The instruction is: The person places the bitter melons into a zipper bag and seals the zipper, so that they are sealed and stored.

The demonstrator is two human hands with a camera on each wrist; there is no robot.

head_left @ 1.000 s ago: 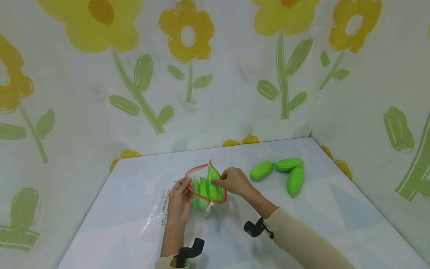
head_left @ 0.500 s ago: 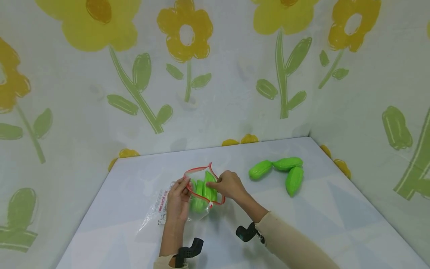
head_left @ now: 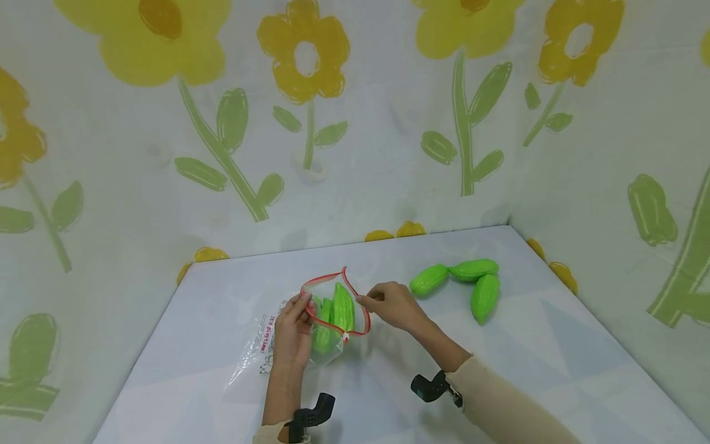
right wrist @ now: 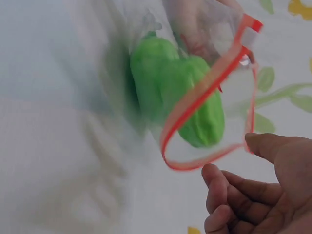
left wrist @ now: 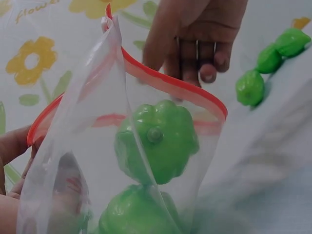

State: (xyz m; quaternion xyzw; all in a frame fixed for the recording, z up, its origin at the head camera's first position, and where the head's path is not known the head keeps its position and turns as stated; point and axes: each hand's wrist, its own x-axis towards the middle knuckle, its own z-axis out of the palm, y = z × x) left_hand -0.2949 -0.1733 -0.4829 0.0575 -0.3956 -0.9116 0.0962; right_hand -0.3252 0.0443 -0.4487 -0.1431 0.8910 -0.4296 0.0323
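Note:
A clear plastic zip bag (head_left: 359, 332) with a red rim stands with its mouth spread wide. My left hand (head_left: 294, 336) pinches the rim on its left side. Inside are several glossy green ribbed gourds (head_left: 343, 308), partly covered by the bag and left hand. At the right side of the mouth is my right hand (head_left: 395, 305), its fingers loosely bent and no gourd in them. In the right wrist view its thumb (right wrist: 265, 146) is right at the red rim, apart from the fingers. The left wrist view shows a gourd (left wrist: 158, 141) end-on below the rim.
To the right on the pale table (head_left: 532, 345) lie three more green gourds (head_left: 429, 280), close together. The bag's printed lower part spreads leftward under the left forearm. A flower-printed cloth wall (head_left: 377, 185) rises behind the table.
The right hand has let go of a gourd inside the bag and drawn back rightward to the rim. That gourd now stands lower in the bag. The left hand keeps its hold.

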